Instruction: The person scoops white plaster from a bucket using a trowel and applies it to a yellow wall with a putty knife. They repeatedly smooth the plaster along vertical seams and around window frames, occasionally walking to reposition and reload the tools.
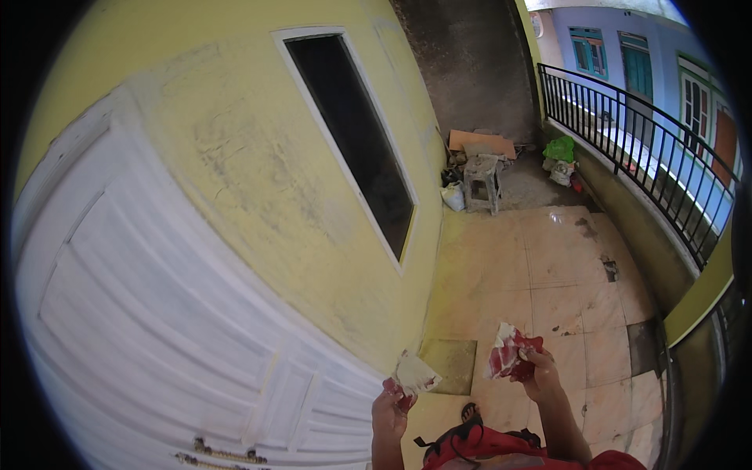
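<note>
My left hand, low in the picture beside the white door, is closed on the red handle of a putty scraper. Pale cream putty covers most of that scraper's broad face. To its right, my right hand grips a second red putty scraper, smeared with whitish putty along its left side and upper edge. The two tools are held apart, over the floor. The yellow wall on the left has grey, rough patches and lighter smeared areas.
A white panelled door fills the lower left, below a narrow white-framed window. Farther off stand a stained stool, a white bag and a green bag. A black railing borders the tiled floor.
</note>
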The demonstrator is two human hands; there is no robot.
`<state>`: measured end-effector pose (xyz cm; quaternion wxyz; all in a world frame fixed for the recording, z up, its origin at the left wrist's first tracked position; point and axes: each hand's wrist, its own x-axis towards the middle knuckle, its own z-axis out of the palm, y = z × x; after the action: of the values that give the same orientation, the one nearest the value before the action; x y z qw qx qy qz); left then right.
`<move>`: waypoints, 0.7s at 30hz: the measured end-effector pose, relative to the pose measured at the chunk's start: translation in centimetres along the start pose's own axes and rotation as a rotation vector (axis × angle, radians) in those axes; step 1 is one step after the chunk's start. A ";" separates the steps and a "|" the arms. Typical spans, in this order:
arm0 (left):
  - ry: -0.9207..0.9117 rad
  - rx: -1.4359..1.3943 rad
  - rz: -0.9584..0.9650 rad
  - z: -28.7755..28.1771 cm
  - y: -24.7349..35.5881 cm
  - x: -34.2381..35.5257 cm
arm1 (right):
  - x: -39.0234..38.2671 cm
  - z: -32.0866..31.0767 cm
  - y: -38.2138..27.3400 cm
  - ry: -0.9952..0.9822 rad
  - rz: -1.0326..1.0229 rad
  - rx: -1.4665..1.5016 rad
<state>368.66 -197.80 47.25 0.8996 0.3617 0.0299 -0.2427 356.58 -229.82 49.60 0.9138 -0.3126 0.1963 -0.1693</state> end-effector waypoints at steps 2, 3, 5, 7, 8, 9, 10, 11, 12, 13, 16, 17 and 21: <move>-0.201 -0.130 0.025 -1.9 -1.9 7.1 | 2.5 -1.3 -3.3 0.085 -0.060 -0.012; -0.127 -0.019 -0.019 2.2 -1.5 9.7 | 3.7 -2.2 -4.8 0.136 -0.088 -0.014; 0.040 0.220 -0.090 12.3 0.4 14.1 | 6.9 -3.8 -7.5 0.173 -0.139 0.017; -0.018 0.228 -0.100 15.6 -0.3 21.4 | 11.5 -4.8 -9.0 0.271 -0.208 0.081; -0.045 0.227 -0.110 17.1 -0.8 25.0 | 14.0 -7.3 -9.3 0.319 -0.219 0.121; 0.004 0.228 -0.121 18.6 -3.2 25.5 | 14.3 -10.8 -10.9 0.389 -0.169 0.127; -0.014 0.260 -0.118 20.5 -3.5 28.9 | 16.9 -11.9 -11.0 0.423 -0.188 0.141; -0.028 0.283 -0.103 22.2 -4.1 32.4 | 20.1 -12.9 -11.8 0.445 -0.204 0.148; -0.053 0.267 -0.096 23.3 -4.8 35.9 | 23.6 -13.8 -12.6 0.467 -0.219 0.154; -0.077 0.251 -0.089 23.9 -5.6 39.6 | 27.3 -14.7 -13.4 0.450 -0.212 0.184; -0.048 0.197 -0.107 27.3 -10.2 48.2 | 37.5 -17.9 -18.6 0.429 -0.180 0.200; -0.028 0.188 -0.121 28.8 -10.8 50.9 | 40.9 -17.2 -20.9 0.426 -0.183 0.190; 0.073 0.175 -0.079 34.1 -10.2 61.6 | 55.3 -12.3 -30.0 0.239 -0.204 0.042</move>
<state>414.06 -252.35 51.73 0.8525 0.4462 0.0555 -0.2664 393.14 -282.40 45.78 0.8685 -0.2891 0.2674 -0.3011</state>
